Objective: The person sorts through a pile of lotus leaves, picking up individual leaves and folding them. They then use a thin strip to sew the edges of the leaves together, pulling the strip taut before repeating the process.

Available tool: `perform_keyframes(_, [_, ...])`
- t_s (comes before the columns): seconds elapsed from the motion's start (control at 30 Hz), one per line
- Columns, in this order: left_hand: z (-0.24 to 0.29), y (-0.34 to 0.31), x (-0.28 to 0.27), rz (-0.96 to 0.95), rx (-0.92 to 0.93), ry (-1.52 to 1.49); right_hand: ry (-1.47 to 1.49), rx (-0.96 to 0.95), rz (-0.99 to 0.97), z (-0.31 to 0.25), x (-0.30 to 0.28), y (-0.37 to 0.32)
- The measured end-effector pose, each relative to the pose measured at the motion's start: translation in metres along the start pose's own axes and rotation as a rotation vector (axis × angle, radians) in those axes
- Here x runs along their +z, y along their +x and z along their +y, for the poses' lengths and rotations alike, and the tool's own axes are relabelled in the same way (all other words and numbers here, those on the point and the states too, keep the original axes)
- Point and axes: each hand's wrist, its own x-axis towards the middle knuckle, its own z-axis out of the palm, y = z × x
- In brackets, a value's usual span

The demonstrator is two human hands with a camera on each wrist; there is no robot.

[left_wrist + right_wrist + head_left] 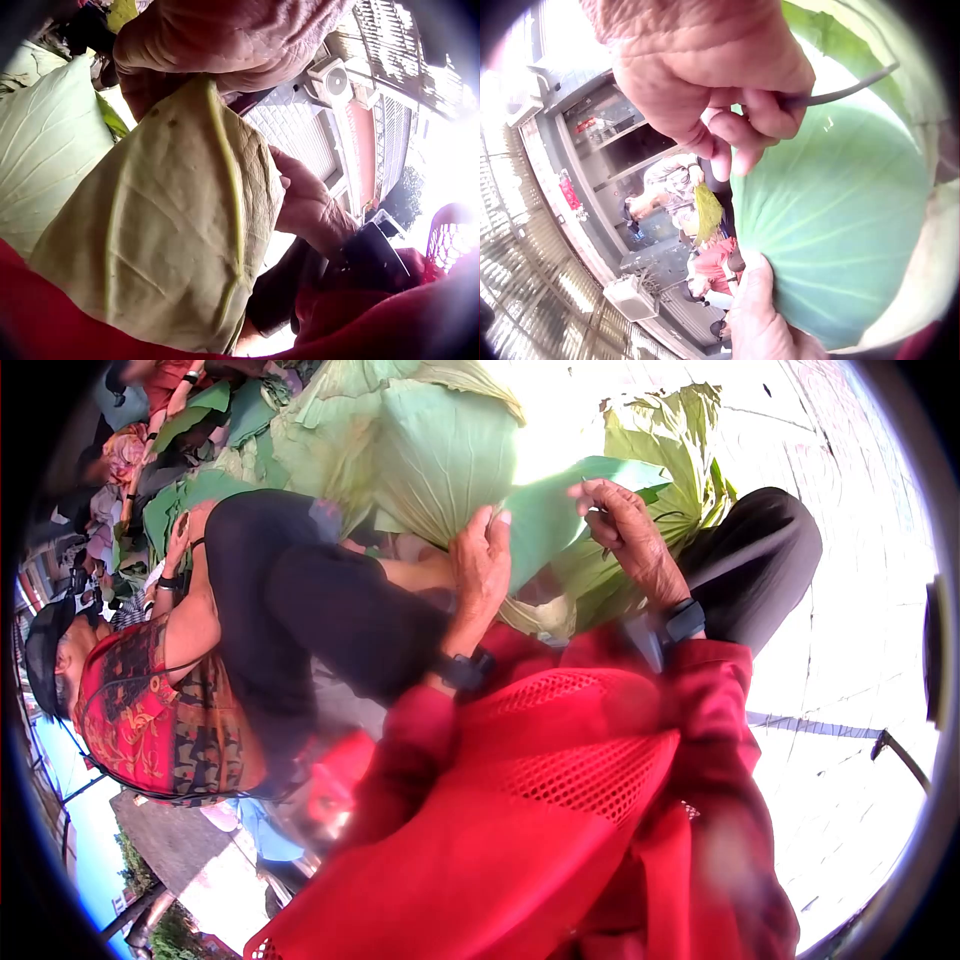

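Between the two hands stands a green lotus leaf [548, 520] with pale veins fanning out. My left hand [482, 572] grips its edge, the thumb [756, 289] lying against the leaf in the right wrist view. The right hand [632, 542] is raised beside the leaf with curled fingers. From these fingers sticks a thin, dark, curved stalk-like piece [847, 88]; its other end is hidden in the hand. In the left wrist view, a dull yellow-green leaf [165, 217] with thick ribs hangs below the left hand.
Large pale leaves [445, 445] are heaped in front, and a yellowed leaf [665, 445] lies beyond the right hand. At left another person in a patterned red shirt [150, 710] sits close, knees [270, 550] near my left arm. More people with leaves sit farther off.
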Motion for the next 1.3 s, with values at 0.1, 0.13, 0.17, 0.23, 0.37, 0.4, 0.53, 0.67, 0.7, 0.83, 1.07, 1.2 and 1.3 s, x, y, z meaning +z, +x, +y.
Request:
perform_keyframes(0.1, [-0.031,0.011,-0.002,-0.042,-0.168,-0.266,-0.158,0.113,-0.171,-0.01,0.005,-0.003])
perform_keyframes(0.13, [-0.03,0.01,-0.005,-0.093,-0.192,-0.347,-0.221,0.104,-0.209,-0.009,0.008,-0.006])
perform_keyframes(0.17, [-0.03,0.007,-0.009,-0.145,-0.217,-0.428,-0.257,0.072,-0.239,-0.008,0.013,-0.008])
perform_keyframes(0.23, [-0.011,0.007,-0.019,-0.226,-0.248,-0.511,-0.333,0.01,-0.299,-0.006,0.022,-0.011])
perform_keyframes(0.37, [-0.007,0.004,-0.024,-0.298,-0.243,-0.54,-0.379,-0.034,-0.32,-0.002,0.027,-0.011])
perform_keyframes(0.4, [-0.007,0.003,-0.024,-0.307,-0.234,-0.552,-0.391,-0.038,-0.323,-0.002,0.026,-0.011])
perform_keyframes(0.53, [-0.001,0.002,-0.025,-0.332,-0.239,-0.523,-0.426,-0.049,-0.321,0.003,0.025,-0.008])
perform_keyframes(0.67, [0.001,0.0,-0.026,-0.368,-0.237,-0.502,-0.527,-0.117,-0.295,0.005,0.027,-0.009])
perform_keyframes(0.7, [0.001,0.0,-0.025,-0.376,-0.235,-0.5,-0.541,-0.11,-0.288,0.005,0.028,-0.009])
perform_keyframes(0.83, [0.007,-0.004,-0.018,-0.316,-0.155,-0.509,-0.564,-0.122,-0.272,0.005,0.029,-0.01])
perform_keyframes(1.07, [0.013,-0.006,-0.015,-0.264,-0.115,-0.489,-0.586,-0.247,-0.268,0.007,0.027,-0.008])
perform_keyframes(1.2, [0.007,-0.003,-0.023,-0.368,-0.179,-0.411,-0.598,-0.22,-0.259,0.006,0.028,-0.009])
perform_keyframes(1.3, [0.01,-0.004,-0.023,-0.359,-0.185,-0.47,-0.615,-0.194,-0.276,0.003,0.027,-0.01])
